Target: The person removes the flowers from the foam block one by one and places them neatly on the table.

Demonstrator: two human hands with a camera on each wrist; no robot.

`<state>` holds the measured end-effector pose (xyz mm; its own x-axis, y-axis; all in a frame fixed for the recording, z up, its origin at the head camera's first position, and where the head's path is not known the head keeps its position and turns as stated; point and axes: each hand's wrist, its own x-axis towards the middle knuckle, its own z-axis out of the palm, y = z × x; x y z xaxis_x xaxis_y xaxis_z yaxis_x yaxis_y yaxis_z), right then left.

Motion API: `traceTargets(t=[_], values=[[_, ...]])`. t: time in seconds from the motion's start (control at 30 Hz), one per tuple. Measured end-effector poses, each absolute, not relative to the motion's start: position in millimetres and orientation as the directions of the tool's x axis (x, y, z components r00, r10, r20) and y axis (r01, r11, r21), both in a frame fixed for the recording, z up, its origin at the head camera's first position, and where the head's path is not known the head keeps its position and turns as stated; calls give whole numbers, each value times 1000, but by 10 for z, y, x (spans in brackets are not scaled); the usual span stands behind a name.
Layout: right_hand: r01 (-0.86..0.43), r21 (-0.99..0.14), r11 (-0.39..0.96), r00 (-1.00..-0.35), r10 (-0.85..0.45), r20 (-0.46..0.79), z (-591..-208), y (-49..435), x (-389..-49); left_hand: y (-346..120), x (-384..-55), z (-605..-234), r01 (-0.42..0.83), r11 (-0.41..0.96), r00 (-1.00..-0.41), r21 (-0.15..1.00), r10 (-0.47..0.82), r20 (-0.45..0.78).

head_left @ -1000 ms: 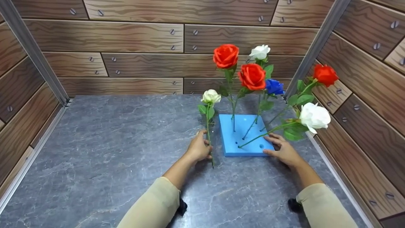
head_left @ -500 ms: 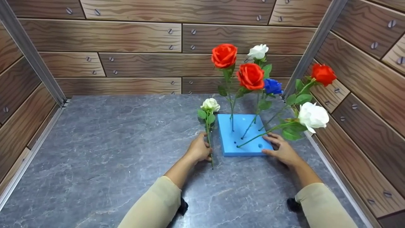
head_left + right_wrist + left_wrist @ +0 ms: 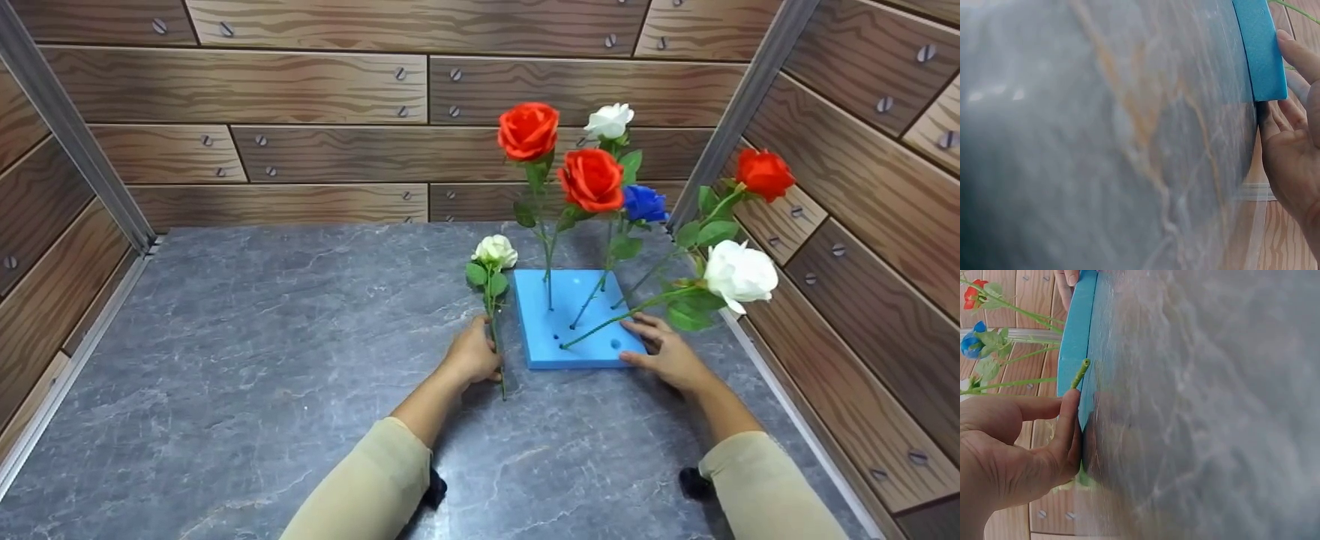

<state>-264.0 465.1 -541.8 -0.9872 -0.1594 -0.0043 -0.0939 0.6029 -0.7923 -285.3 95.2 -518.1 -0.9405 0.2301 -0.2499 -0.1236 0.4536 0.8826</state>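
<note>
My left hand grips the green stem of a cream-white rose just left of the blue foam block. The rose lies low over the tabletop, blossom pointing away from me; in the left wrist view its cut stem end sticks out past the fingers. At the block's near right corner, my right hand holds on, thumb at the front edge and fingers along the right side. Several roses stand in the block: red, blue and white, the large white one leaning far right.
A grey marbled tabletop lies under everything. Wood-patterned walls enclose the back and sides, with metal posts at the corners. Open holes show in the block's near part. The leaning roses reach above the right hand towards the right wall.
The cream-white rose's blossom has dipped lower and closer to me while the left hand keeps hold of its stem. The right hand stays at the block, and the view has shifted slightly.
</note>
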Motion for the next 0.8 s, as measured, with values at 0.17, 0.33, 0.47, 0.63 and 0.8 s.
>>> traceTargets(t=[0.17,0.33,0.47,0.63,0.8], values=[[-98,-796,598,-987,-160,2,-5416,4652,-2630,961,-2842,-5181,-90,481,-943,872,241,-230],[-102,-795,598,-987,-158,8,-5423,4652,-2626,958,-2828,-5199,-64,482,-949,874,241,-202],[-103,-796,596,-988,-154,13,-5432,4654,-2634,954,-2841,-5205,-45,493,-949,869,250,-191],[-100,-801,590,-987,-163,3,-5426,4651,-2634,967,-2959,-5338,24,557,-951,830,268,-153],[-90,-814,574,-987,-163,-5,-5415,4646,-2629,1026,-3104,-5590,99,631,-965,769,249,-80]])
